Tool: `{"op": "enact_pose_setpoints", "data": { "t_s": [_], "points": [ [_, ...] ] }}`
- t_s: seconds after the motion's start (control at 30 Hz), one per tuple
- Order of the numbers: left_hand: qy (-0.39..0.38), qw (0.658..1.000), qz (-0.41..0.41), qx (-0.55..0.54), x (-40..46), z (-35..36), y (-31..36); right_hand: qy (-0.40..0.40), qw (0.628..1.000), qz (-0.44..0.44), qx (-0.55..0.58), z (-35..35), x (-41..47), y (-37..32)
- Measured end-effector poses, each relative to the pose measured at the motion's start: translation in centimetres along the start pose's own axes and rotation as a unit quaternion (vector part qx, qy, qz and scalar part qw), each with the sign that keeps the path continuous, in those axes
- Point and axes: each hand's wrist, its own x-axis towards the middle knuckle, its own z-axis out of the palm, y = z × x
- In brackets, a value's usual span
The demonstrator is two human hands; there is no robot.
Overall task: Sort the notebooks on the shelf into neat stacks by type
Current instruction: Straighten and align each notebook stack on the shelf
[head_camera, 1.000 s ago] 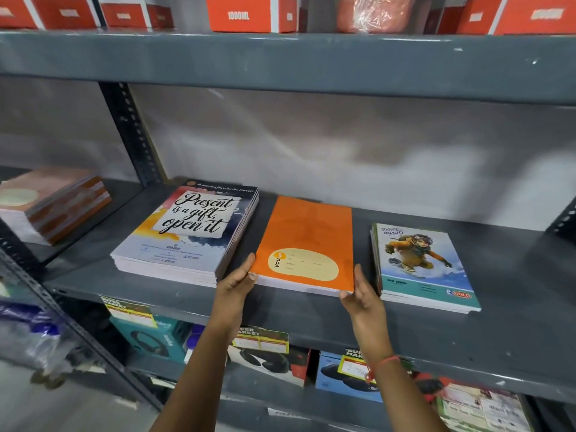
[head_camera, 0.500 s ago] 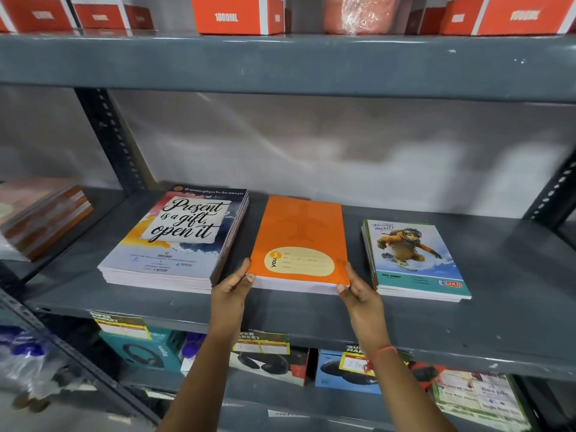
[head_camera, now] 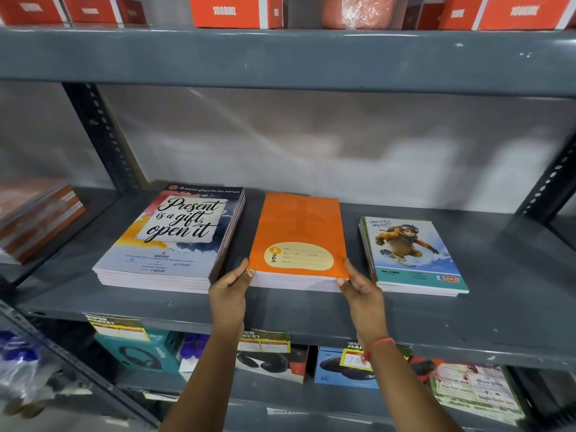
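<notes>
Three stacks of notebooks lie on the grey metal shelf [head_camera: 505, 310]. On the left is a large stack with a "Present is a gift, open it" cover [head_camera: 174, 235]. The middle stack is orange [head_camera: 299, 232]. On the right is a smaller stack with a cartoon snowboarder cover [head_camera: 411, 254]. My left hand [head_camera: 229, 291] grips the orange stack's near left corner, thumb on the cover. My right hand [head_camera: 361, 291] grips its near right corner the same way.
A shelf board [head_camera: 280, 54] runs overhead with red boxes [head_camera: 233, 10] on it. Another stack of brown notebooks [head_camera: 34, 219] lies in the bay to the left, past an upright post [head_camera: 103, 135]. Boxed headphones [head_camera: 140, 350] and other goods fill the shelf below.
The orange stack has slid slightly away from the left stack and sits squarer between the two others. Both hands stay on its near corners. The view shifted a little.
</notes>
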Motion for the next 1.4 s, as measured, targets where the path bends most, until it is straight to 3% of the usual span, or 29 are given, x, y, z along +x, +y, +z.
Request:
{"op": "enact_pose_setpoints", "data": {
  "t_s": [0.23, 1.17, 1.27, 1.33, 1.4],
  "points": [
    [0.017, 1.0, -0.005, -0.011, 0.4, 0.1, -0.2, 0.012, 0.999, 0.009, 0.036, 0.1, 0.1, -0.3],
    [0.003, 1.0, 0.021, -0.004, 0.7, -0.4, -0.6, 0.024, 1.0, 0.003, -0.004, 0.4, -0.1, -0.3],
    [0.022, 0.991, 0.083, 0.105, -0.4, 0.5, -0.8, 0.025, 0.998, -0.036, -0.043, -0.4, -0.5, -0.5],
    [0.024, 0.96, 0.183, 0.208, -2.1, 1.7, -0.8, 0.059, 0.988, -0.08, -0.121, -1.4, -1.1, -0.5],
    [-0.016, 0.921, 0.292, 0.258, -4.2, 4.2, -0.9, 0.145, 0.957, -0.143, -0.208, -3.4, -1.8, -0.8]
  ]
}}
